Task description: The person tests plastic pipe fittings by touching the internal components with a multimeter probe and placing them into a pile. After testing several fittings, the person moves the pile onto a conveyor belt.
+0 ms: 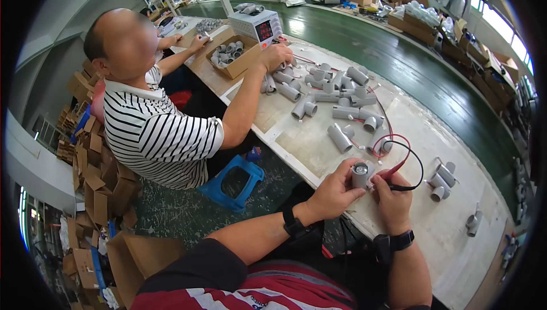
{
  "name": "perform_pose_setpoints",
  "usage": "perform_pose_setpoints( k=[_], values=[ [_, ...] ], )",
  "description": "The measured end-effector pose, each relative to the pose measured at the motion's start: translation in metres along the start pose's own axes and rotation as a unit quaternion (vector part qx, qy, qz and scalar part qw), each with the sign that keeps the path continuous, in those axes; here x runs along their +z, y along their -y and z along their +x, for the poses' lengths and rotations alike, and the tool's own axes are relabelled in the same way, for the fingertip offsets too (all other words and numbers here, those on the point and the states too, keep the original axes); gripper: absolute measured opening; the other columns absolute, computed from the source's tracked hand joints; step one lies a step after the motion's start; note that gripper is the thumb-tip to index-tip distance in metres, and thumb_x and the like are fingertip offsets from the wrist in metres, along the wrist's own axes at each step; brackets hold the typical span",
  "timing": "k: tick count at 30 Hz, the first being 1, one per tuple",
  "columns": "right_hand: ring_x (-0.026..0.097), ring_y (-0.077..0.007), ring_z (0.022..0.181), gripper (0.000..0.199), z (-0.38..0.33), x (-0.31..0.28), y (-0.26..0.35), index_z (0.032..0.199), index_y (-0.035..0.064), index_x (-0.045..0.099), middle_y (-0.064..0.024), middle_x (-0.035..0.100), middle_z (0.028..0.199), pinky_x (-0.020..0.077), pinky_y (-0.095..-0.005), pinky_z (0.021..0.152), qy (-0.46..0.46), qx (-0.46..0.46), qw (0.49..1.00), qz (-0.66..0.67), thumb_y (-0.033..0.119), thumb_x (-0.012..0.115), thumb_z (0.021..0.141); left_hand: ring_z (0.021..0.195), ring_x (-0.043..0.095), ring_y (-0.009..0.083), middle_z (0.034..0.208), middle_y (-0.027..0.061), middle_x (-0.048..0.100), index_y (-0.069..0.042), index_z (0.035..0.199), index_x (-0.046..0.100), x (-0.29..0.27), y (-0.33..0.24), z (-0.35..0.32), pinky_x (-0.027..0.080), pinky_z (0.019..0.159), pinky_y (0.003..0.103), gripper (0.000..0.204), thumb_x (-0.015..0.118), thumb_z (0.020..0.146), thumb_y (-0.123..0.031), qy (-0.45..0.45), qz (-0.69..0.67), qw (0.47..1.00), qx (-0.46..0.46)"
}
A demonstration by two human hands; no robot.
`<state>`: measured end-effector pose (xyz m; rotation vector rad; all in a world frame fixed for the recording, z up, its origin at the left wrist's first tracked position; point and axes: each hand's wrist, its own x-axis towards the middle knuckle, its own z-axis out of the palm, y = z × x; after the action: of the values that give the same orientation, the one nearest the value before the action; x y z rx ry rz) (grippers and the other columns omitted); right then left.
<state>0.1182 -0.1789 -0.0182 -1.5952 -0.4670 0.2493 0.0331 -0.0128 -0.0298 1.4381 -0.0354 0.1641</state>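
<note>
Both hands' grips [364, 187] closed, touching.

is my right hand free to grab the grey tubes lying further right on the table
Probably not right away: the right hand holds test probes against the grey cylinder in the left hand. The path to the grey tubes looks open.

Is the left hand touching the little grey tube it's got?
Touching. The head view shows the left hand with its fingers wrapped round the upright grey tube, no gap between them.

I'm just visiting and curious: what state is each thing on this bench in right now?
Grey cylinder part: upright, held in left hand.
Red probe: pinched in right hand.
Bench meter: switched on, red digits lit.
Cardboard box: open, holding grey fittings.
Blue stool: unoccupied.
</note>
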Motion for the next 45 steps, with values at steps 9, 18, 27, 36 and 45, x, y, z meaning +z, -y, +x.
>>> perform_pose_setpoints(
  k=[9, 18, 27, 36, 45],
  values=[
    [0.056, -0.0064, 0.063, 0.005, -0.003, 0.002, 0.002, 0.098, 0.0025, 0.068, -0.0002, 0.068, 0.08, 0.0432, -0.0212, 0.055, -0.014, 0.047, 0.997, 0.057, 0.007, 0.069, 0.096, 0.118, 0.059, 0.0156, 0.128, 0.0084, 0.056, -0.009, 0.145, 0.036, 0.002, 0.005, -0.001, 0.051, 0.1, 0.032, 0.062, 0.064, 0.093, 0.008, -0.013, -0.029, 0.999, -0.008],
    [0.057, -0.0064, 0.065, 0.005, -0.001, 0.003, 0.0, 0.098, 0.0021, 0.069, -0.0002, 0.067, 0.08, 0.0443, -0.0211, 0.058, -0.028, 0.055, 0.996, 0.057, 0.006, 0.071, 0.095, 0.107, 0.064, 0.0152, 0.12, 0.0081, 0.06, -0.009, 0.143, 0.04, 0.006, -0.005, 0.011, 0.054, 0.092, 0.031, 0.059, 0.068, 0.092, 0.001, -0.049, 0.05, 0.997, -0.018],
    [0.062, -0.0106, 0.066, 0.008, -0.004, -0.004, 0.001, 0.101, 0.0022, 0.068, -0.0056, 0.071, 0.084, 0.0499, -0.0234, 0.06, 0.0, 0.053, 0.994, 0.096, 0.01, 0.068, 0.097, 0.1, 0.066, 0.0168, 0.114, 0.0102, 0.066, -0.003, 0.142, 0.042, 0.01, -0.01, 0.006, 0.055, 0.087, 0.032, 0.056, 0.069, 0.092, -0.002, -0.124, 0.09, 0.988, -0.018],
    [0.065, -0.0142, 0.071, 0.016, 0.007, -0.024, -0.003, 0.097, -0.0004, 0.069, -0.0091, 0.071, 0.085, 0.053, -0.0285, 0.061, -0.097, 0.02, 0.984, 0.145, 0.014, 0.064, 0.099, 0.064, 0.056, 0.0102, 0.082, 0.0017, 0.063, -0.003, 0.105, 0.062, -0.174, 0.015, 0.011, 0.045, 0.052, 0.028, 0.023, 0.072, 0.091, -0.017, -0.358, 0.263, 0.894, -0.063],
    [0.061, -0.0105, 0.06, 0.015, 0.021, -0.02, 0.001, 0.091, 0.0013, 0.069, -0.004, 0.068, 0.074, 0.0489, -0.0249, 0.054, -0.079, 0.09, 0.976, 0.184, 0.015, 0.068, 0.096, 0.107, 0.063, 0.0315, 0.123, 0.0175, 0.063, -0.001, 0.118, 0.063, 0.088, -0.088, 0.022, 0.051, 0.096, 0.041, 0.036, 0.07, 0.083, 0.0, 0.113, 0.408, 0.86, 0.287]
  ],
)
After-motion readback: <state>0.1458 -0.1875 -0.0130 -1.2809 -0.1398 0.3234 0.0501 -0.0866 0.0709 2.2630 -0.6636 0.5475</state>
